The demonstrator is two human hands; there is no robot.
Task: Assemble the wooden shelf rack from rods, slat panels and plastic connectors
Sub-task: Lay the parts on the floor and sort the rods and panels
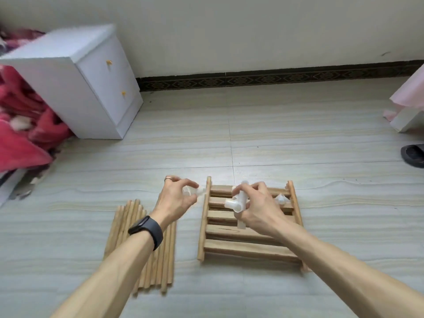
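While the left hand (177, 200) pinches a small connector (195, 192), the right hand (254, 207) grips a branched connector (237, 201); both arms outstretched.

Only one view exists, worn on the person's head. It looks forward and down, close above the left hand (176, 201) and right hand (258, 204), over the floor (298, 145) to the wall (252, 31).

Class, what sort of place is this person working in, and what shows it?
Probably a home bedroom: a white two-drawer bedside cabinet, crumpled red fleecy bedding beside it, and a black slipper on the pale tiled floor.
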